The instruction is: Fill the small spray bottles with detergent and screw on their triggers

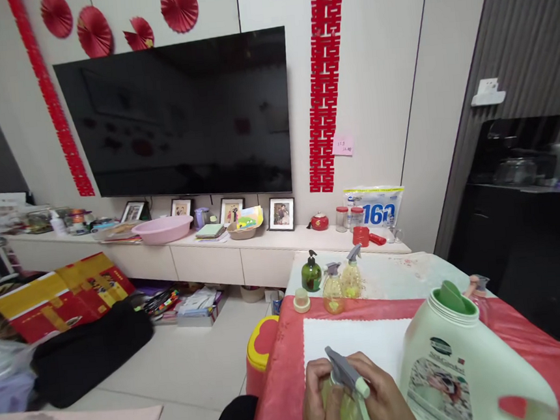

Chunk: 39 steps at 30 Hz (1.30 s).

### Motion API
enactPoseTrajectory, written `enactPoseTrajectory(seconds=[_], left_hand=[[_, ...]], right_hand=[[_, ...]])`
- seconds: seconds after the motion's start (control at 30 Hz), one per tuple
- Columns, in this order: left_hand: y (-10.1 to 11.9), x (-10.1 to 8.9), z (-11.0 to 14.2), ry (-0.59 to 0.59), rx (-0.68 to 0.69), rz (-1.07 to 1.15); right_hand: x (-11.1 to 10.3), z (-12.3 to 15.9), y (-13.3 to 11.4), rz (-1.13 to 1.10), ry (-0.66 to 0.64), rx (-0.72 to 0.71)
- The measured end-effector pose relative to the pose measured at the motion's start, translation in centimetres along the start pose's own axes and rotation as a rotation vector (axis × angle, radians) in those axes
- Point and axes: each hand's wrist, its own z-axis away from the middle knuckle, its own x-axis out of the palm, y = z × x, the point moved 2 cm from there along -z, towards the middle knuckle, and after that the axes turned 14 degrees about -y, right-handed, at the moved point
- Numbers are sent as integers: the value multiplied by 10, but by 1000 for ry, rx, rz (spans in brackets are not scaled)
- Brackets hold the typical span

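Observation:
Both my hands are wrapped round a small spray bottle (347,387) of yellow-green liquid with a grey trigger head, at the near edge of the table. My left hand (317,399) grips its left side, and my right hand (387,400) closes on the right side and the trigger. Under them lies a white cloth (360,339) on a red towel (285,386). Just right of my right hand stands a big pale green jug (463,367) with a green spout.
At the table's far end stand a dark green pump bottle (311,272), two small spray bottles (343,286) and a loose cap (301,301). A red and yellow stool (260,352) sits left of the table. Clutter covers the floor at left.

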Motion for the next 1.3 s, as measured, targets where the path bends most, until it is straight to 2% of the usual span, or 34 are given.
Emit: enactPoseTrajectory(seconds=[0.1,0.17,0.37,0.5,0.7,0.8,1.0,1.13,1.3], left_hand=[[-3,-1,0,18,25,-31],[-3,-2,1,13,17,-47],[8,-2,4,11,-43,28],[18,-5,1,-55,-96,136],[16,-14,-7,-262,-187,251],[12,-14,-9,-283,-156,226],[15,-14,-11,-254,-104,40],[12,-15,-10,-272,-50,-32],[8,-16,-9,-288,4,-80]], right_hand=[[2,-1,-5,25,-51,25],[5,-1,-7,49,-40,42],[16,3,-2,57,115,96],[23,3,-2,95,187,139],[28,5,-5,188,272,156],[30,8,0,235,260,141],[28,15,5,319,239,54],[18,18,-8,214,103,95],[7,13,-18,67,146,129]])
